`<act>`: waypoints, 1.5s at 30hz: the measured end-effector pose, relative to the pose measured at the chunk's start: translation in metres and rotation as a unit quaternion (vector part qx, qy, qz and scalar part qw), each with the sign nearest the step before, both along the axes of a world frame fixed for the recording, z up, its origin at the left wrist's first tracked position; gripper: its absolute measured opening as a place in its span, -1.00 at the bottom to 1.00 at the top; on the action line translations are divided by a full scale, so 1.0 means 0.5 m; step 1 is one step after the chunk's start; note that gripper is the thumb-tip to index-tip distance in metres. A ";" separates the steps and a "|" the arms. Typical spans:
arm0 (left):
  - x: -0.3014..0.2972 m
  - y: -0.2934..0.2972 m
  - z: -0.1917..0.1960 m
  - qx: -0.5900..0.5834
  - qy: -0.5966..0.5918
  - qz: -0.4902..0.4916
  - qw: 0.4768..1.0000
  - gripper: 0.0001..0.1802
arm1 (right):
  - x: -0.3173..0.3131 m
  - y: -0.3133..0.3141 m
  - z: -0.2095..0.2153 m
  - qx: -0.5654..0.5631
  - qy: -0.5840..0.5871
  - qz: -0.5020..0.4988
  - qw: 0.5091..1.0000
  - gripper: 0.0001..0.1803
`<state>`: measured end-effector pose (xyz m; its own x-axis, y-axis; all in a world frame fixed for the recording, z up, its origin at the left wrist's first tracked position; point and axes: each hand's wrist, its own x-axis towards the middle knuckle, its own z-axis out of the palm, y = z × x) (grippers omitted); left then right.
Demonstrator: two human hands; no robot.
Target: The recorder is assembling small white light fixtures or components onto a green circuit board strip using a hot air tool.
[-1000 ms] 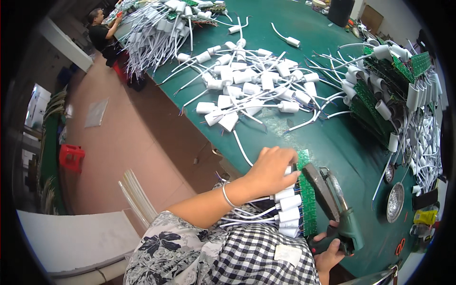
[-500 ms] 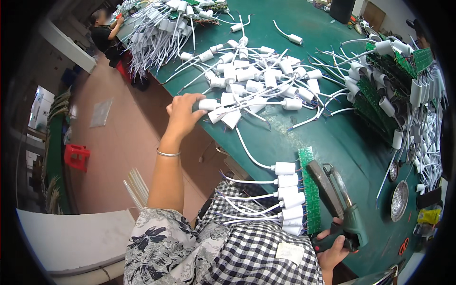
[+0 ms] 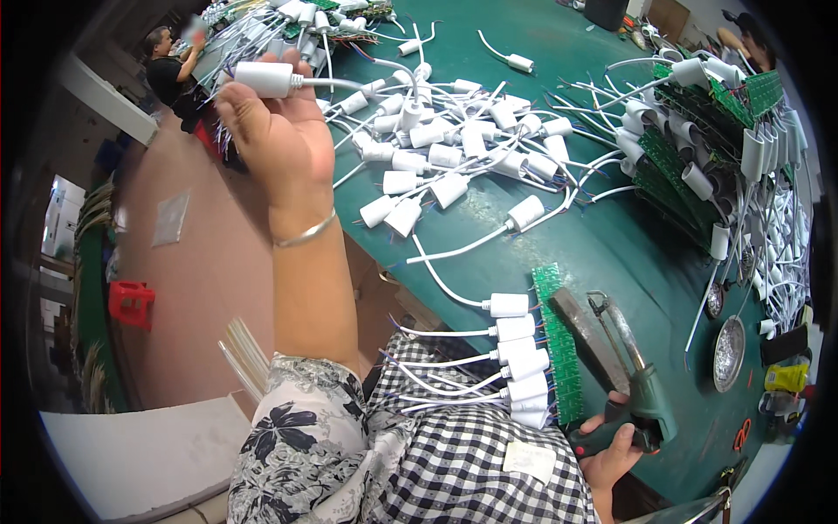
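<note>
Raised at the upper left, my left hand (image 3: 297,153) has its fingers closed on a white cylindrical lamp holder (image 3: 262,79) with a white cable trailing right. My right hand (image 3: 611,458), low on the right, grips a dark green soldering gun (image 3: 650,402) by its black handle; its metal tube points away from me. Beside it a dark metal bar (image 3: 589,336) rests against a green circuit board strip (image 3: 559,358). Several white lamp holders (image 3: 522,356) line the strip's left edge, their cables running left over my checked apron (image 3: 454,454).
A loose heap of white lamp holders (image 3: 428,135) covers the middle of the green table (image 3: 463,262). Stacked boards with lamp holders (image 3: 690,166) stand at the right, near a metal dish (image 3: 729,354) and orange scissors (image 3: 742,434). Another person (image 3: 175,74) works at the far left.
My left hand has risen up and left from the heap's near edge, now carrying a lamp holder with its cable. My right hand keeps its hold on the soldering gun.
</note>
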<state>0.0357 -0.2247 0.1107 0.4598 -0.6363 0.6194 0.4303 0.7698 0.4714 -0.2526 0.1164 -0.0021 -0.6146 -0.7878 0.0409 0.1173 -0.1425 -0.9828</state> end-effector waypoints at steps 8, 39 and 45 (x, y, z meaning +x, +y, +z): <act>-0.188 0.189 -0.141 -0.061 -0.747 -0.054 0.660 -0.80 | 0.001 -0.016 0.000 0.019 -0.025 0.000 1.000 -0.41; -0.237 0.215 -0.229 0.126 -0.642 -0.120 0.747 -0.88 | -0.015 -0.019 0.034 0.091 0.012 0.126 0.988 -0.39; -0.228 0.203 -0.222 0.116 -0.705 -0.122 0.689 -0.89 | -0.024 -0.004 0.015 0.093 0.084 0.143 0.982 -0.35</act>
<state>-0.0782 -0.1233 -0.0001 -0.6328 -0.7456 0.2087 -0.4786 0.5886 0.6516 -0.2647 0.1143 0.0054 -0.3639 -0.9306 -0.0390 -0.0389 0.0570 -0.9976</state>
